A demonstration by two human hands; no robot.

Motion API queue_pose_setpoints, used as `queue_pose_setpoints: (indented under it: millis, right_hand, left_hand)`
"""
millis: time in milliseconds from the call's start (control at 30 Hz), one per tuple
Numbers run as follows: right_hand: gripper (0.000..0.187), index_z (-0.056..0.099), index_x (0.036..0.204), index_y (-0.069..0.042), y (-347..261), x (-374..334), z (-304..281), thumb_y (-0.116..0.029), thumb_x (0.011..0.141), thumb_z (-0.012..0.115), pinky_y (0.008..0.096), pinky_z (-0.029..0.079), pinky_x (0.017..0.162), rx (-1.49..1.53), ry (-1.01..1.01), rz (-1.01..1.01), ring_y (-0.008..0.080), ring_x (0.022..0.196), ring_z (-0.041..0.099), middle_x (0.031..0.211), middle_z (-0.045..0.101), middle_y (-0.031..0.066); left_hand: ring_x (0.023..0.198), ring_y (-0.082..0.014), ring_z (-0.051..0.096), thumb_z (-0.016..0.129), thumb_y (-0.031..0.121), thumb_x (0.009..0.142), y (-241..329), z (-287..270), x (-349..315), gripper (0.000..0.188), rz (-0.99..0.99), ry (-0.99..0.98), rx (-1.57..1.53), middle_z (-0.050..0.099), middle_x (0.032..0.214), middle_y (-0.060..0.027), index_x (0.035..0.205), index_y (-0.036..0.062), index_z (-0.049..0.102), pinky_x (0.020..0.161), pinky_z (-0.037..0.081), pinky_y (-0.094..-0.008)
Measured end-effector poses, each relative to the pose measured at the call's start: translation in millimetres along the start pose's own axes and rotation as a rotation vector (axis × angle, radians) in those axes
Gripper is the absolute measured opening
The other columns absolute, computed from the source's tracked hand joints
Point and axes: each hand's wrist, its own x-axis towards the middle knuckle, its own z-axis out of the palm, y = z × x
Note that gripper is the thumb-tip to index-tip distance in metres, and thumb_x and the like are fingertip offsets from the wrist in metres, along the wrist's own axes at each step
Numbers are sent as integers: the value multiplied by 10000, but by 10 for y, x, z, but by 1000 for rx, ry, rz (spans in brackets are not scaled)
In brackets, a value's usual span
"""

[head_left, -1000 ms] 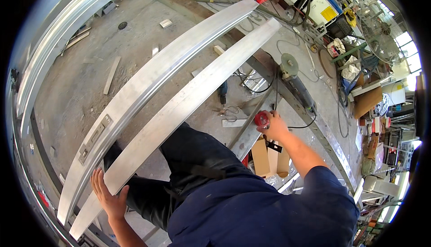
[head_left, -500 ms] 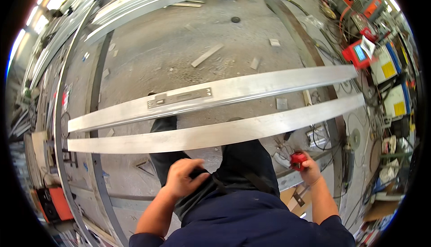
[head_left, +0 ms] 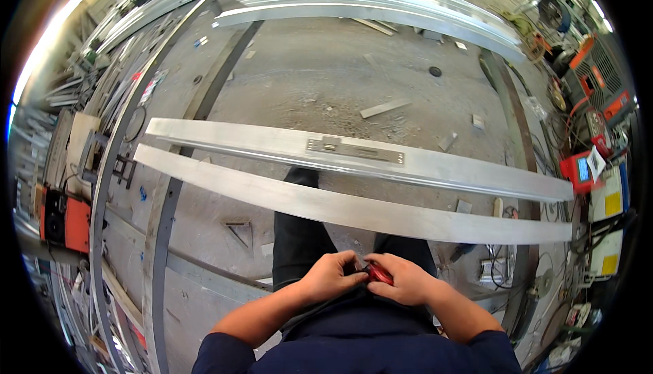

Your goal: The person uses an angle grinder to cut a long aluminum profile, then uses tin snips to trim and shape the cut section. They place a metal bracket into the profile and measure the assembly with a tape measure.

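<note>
In front of my waist, my two hands meet at a small red tape measure (head_left: 380, 275). My right hand (head_left: 408, 281) is wrapped round its case. The fingers of my left hand (head_left: 329, 277) are pinched at its left side, partly covering it, so the tape end cannot be made out. Beyond my hands lies a flat pale metal bar (head_left: 340, 205), running across from left to right. Just behind it is a second, similar metal bar (head_left: 462, 166), bearing a slotted metal plate (head_left: 354, 150) near its middle. Neither hand touches the bars.
Steel rails (head_left: 158, 245) of a frame support the bars at both sides. Long silvery profiles (head_left: 381, 10) are stacked at the far side. An orange-and-black machine (head_left: 66, 219) stands at left. A red device with a screen (head_left: 578, 171) and tangled cables are at right. Offcuts litter the floor.
My right hand has brought the tape measure in from the right to my waist. My left hand has moved right to meet it and its fingers have closed. The view has turned.
</note>
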Motion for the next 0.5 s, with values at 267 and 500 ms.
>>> queue_pose_setpoints:
  millis: [267, 500]
  right_hand:
    - [515, 672, 1306, -47, 510, -942, -828, -206, 818, 707, 335, 556, 721, -28, -108, 795, 192, 765, 698, 865, 733, 104]
    - [220, 770, 947, -6, 705, -769, -959, -216, 886, 748, 317, 541, 692, -12, -88, 633, 150, 698, 654, 737, 711, 56]
  left_hand:
    - [754, -212, 674, 638, 94, 964, -688, -2259, -856, 84, 186, 1028, -670, 678, 855, -75, 924, 22, 651, 713, 589, -361]
    - [761, -243, 669, 547, 199, 1069, -1028, -3284, -1382, 221, 523, 1424, -978, 702, 904, -143, 1101, -6, 623, 707, 577, -344]
